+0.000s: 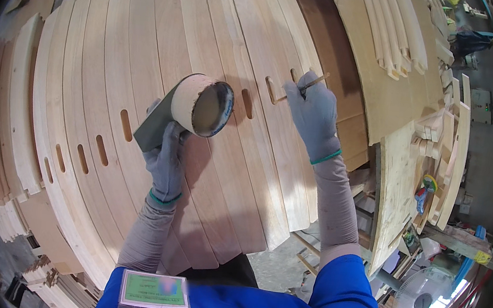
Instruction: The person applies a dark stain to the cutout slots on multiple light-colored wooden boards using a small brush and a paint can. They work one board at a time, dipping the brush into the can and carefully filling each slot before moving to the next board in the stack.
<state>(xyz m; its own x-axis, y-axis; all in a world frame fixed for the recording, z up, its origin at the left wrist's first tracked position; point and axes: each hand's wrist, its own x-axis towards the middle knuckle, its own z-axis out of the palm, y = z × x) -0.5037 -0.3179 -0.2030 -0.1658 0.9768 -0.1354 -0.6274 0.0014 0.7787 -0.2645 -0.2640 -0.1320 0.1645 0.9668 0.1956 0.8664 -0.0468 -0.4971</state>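
Left to right: the grey-gloved left hand point(167, 158) grasps a dark grey, flat rectangular piece point(156, 121) and a pale, cylindrical, open can point(186, 102), apparently tipped rightward above pale, slotted wooden boards point(156, 38); further tilt could spill any contents. The grey-gloved right hand point(315, 108) pinches a thin, brown stick point(324, 78) near the boards' right edge; a slip could mark them.
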